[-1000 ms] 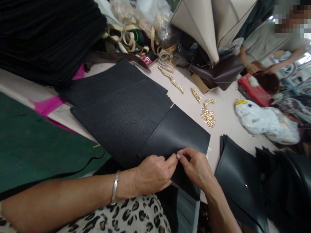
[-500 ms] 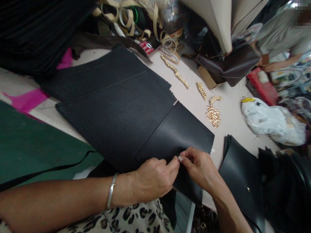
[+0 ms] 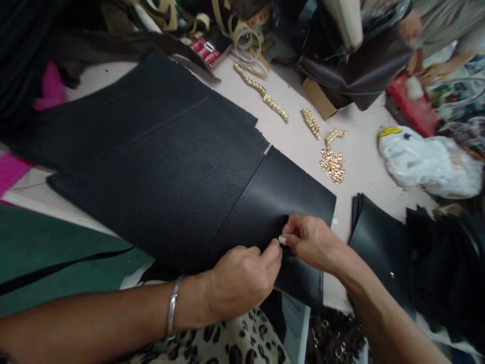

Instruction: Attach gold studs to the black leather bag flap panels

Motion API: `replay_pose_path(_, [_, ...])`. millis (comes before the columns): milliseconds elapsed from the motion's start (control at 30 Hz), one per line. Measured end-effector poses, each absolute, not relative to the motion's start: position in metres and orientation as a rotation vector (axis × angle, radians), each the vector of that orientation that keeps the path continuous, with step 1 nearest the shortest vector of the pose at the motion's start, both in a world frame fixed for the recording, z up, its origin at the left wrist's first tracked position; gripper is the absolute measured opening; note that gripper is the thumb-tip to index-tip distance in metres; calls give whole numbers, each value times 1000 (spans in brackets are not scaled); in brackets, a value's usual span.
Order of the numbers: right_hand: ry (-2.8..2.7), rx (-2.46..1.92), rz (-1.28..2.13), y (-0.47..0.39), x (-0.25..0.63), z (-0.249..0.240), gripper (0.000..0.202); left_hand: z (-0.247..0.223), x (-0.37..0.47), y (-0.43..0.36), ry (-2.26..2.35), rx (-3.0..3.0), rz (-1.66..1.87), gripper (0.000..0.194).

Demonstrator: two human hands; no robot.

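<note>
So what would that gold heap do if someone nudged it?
The gold heap would probably spread, since its pieces look small and loose. Each piece is likely light, being so tiny. They may slide easily, as the table looks flat there.

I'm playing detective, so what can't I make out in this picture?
In the head view:
Anything small between the left hand and right hand: they cover it.
The other person: head cut off by the top edge.
Gold pieces: exact shapes too small, blurred.
</note>
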State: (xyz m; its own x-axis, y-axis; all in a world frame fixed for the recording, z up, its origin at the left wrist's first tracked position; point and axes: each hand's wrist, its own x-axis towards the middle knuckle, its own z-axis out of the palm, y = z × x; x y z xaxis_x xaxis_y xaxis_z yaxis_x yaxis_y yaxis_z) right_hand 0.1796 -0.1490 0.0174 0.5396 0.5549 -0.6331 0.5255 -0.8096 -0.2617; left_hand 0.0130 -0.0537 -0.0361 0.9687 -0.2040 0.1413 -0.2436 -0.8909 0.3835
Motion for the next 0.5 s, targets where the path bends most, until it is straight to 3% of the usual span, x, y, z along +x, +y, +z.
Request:
replay_pose_path(167, [-844, -2470, 1066, -163, 177, 13, 6, -34, 15, -53, -275, 2694, 36, 43])
replay_pose_path(233, [-780, -2375, 961, -179, 179, 13, 14, -33, 15, -53, -238, 2678, 32, 41])
replay_pose_path(367, [-606, -2686, 241, -224, 181, 11, 35, -33, 15, -52, -205, 2627, 58, 43])
replay_pose_path(500, [-378, -2558, 259, -250, 172, -4, 46, -33, 15, -50, -178, 2611, 29, 45])
